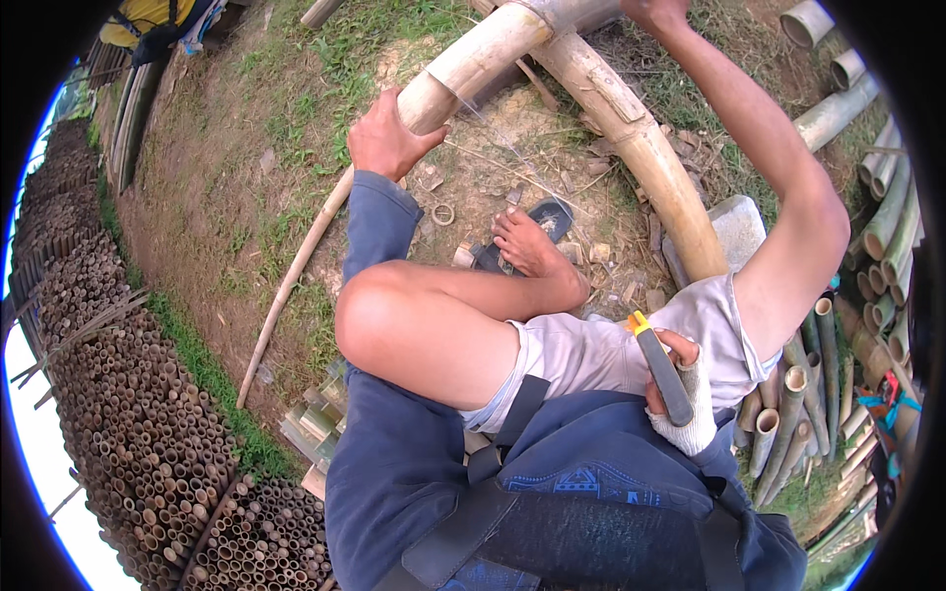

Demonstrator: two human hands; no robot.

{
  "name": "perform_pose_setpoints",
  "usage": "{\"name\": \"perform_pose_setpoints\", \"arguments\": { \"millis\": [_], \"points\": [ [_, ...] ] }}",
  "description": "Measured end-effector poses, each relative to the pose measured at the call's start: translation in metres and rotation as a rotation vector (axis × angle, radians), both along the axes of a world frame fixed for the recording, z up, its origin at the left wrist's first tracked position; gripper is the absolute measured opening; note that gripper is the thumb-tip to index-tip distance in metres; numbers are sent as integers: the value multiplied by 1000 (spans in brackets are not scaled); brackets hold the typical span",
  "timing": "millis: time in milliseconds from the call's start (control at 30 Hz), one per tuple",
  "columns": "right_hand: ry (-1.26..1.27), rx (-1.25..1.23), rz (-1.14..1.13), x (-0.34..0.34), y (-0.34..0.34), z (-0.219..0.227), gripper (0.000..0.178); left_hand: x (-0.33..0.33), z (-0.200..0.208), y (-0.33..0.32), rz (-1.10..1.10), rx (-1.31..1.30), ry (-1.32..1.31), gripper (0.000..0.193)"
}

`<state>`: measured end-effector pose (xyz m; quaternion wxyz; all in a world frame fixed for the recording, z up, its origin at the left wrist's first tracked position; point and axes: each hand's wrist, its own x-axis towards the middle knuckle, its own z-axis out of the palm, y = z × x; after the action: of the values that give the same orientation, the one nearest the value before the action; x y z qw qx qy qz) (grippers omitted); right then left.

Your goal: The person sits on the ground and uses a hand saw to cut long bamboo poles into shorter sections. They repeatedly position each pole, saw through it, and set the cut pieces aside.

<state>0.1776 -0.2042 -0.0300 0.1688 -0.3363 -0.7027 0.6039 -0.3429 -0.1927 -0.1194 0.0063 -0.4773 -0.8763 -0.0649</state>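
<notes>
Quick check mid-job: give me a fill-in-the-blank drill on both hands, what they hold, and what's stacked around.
1. A dark ____ sleeve reaches the bare left hand, which holds a pale, round bamboo pole.
2. The right hand wears a knitted white ____.
3. Its grip is on a long, dark grey tool handle with a bright ____ tip.
4. The largest stack of brown bamboo tubes lies toward the picture's ____ edge.

Missing words: blue; glove; yellow; left.

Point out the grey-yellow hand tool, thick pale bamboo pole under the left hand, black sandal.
Grey-yellow hand tool (667,380): head view, grey body.
Thick pale bamboo pole (480,59): head view, bare upper surface.
Black sandal (562,216): head view, exposed right end.
</notes>
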Motion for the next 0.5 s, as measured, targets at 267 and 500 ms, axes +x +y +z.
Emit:
{"name": "perform_pose_setpoints", "arguments": {
  "millis": [267, 500],
  "points": [
    [371, 308, 124, -242, 119, -63, 49, 3, 12, 1, 20, -38, 12, 100],
    [49, 147, 36, -82, 42, -45, 57, 5, 9, -3, -4, 0, 3, 95]
  ]
}}
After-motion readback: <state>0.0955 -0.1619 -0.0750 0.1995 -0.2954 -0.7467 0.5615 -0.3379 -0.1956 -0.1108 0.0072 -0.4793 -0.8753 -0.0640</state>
